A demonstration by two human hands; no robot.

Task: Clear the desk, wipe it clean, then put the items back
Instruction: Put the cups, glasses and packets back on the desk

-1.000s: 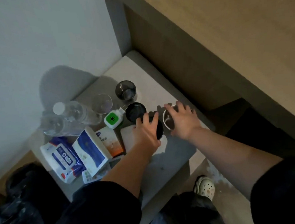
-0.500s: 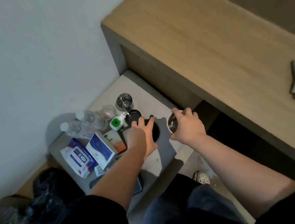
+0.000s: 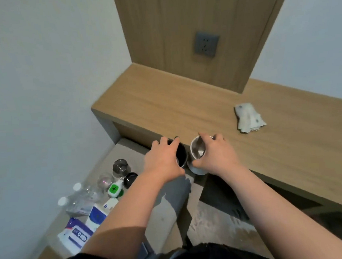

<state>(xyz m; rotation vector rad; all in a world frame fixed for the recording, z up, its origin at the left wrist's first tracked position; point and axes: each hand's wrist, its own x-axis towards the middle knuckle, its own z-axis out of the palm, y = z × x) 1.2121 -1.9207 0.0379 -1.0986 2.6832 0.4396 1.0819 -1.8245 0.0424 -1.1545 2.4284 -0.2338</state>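
Desk [image 3: 184, 107] wooden, mid-frame | left hand [image 3: 162, 163] gripped dark cup [image 3: 181, 155] | right hand [image 3: 216, 158] gripped white cup [image 3: 196, 150] | cloth [image 3: 248, 117] lay centre-right

The left hand [image 3: 162, 163] hides most of the dark cup [image 3: 181, 156]; print on the wipes pack [image 3: 76, 236] is unreadably blurred.

I see white walls [image 3: 37, 79] left and right, a wood panel [image 3: 167, 26] with a grey socket [image 3: 206, 44] beyond the wooden surface [image 3: 163, 103], speckled floor [image 3: 215, 222] near.
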